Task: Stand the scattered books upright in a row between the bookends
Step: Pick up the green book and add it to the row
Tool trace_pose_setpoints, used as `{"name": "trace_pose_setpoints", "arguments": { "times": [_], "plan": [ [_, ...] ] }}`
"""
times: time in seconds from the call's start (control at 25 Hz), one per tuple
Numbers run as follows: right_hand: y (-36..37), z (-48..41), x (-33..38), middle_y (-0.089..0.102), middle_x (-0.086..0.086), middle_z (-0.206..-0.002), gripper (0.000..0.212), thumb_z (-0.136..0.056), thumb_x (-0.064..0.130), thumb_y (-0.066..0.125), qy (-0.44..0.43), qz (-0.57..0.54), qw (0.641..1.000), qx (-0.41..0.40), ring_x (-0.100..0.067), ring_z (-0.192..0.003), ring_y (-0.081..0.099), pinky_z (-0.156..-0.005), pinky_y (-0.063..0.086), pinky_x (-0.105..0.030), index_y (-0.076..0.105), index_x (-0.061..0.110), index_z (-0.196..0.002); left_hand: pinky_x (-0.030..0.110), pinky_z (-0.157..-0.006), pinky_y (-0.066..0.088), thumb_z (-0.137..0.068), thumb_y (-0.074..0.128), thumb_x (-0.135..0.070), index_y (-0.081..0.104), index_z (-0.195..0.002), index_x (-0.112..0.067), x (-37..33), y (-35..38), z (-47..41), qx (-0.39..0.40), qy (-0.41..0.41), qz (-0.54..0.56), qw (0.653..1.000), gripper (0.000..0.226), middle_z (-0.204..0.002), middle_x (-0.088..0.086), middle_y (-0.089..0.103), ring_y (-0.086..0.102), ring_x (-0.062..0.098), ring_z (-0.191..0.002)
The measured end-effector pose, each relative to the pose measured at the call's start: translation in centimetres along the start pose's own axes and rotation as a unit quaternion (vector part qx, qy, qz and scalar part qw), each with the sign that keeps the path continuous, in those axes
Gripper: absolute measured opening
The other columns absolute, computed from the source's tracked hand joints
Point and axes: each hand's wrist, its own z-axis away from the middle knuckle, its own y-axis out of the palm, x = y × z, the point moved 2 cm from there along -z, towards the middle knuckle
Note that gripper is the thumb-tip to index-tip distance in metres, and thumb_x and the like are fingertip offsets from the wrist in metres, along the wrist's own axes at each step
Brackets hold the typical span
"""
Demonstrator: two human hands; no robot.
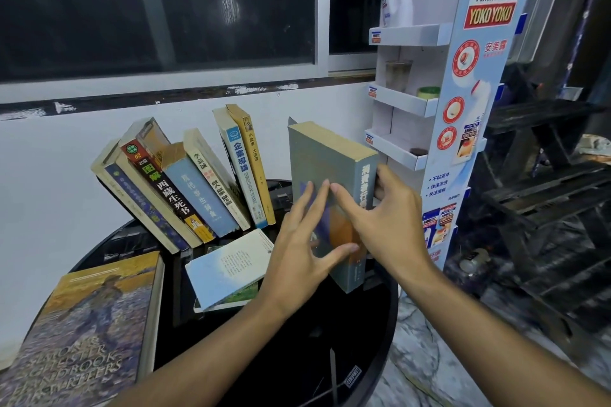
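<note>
At the left, a big handbook (86, 334) lies flat on the round black table (297, 347). Behind it a row of books (185, 182) stands, all leaning to the left. A light blue book (228, 271) lies flat in front of them. Your left hand (304, 241) presses with straight fingers on the cover of the thick grey book (324, 158), which stands upright, apart from the row. Your right hand (380, 218) grips its spine, thumb on the cover and fingers curled around. A cardboard display rack (489, 76) stands just beside.
</note>
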Motion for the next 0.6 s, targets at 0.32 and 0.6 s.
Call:
{"name": "trace_pose_setpoints", "arguments": {
  "times": [0.32, 0.6],
  "plan": [
    [0.2, -0.2, -0.4, 0.074, 0.007, -0.087, 0.03, -0.084, 0.047, 0.074, 0.004, 0.035, 0.999, -0.013, -0.01, -0.078, 0.072, -0.066, 0.06, -0.038, 0.061, 0.024, -0.098, 0.048, -0.111, 0.046, -0.081, 0.077, -0.052, 0.012, -0.154, -0.056, 0.2, 0.1, -0.2, 0.017, -0.007, 0.002, 1.0, 0.098, -0.164, -0.029, 0.011, 0.018, 0.001, -0.152],
    [0.9, -0.8, 0.0, 0.074, 0.007, -0.089, 0.028, -0.085, 0.046, 0.073, -0.011, 0.028, 0.999, -0.024, -0.011, -0.08, 0.072, -0.067, 0.06, -0.037, 0.062, 0.024, -0.097, 0.047, -0.114, 0.043, -0.085, 0.071, -0.059, 0.024, -0.156, -0.044, 0.8, -3.3, -1.3, 0.038, 0.01, -0.056, 0.998, 0.086, -0.16, -0.021, 0.029, 0.029, 0.006, -0.148]
  ]
}}
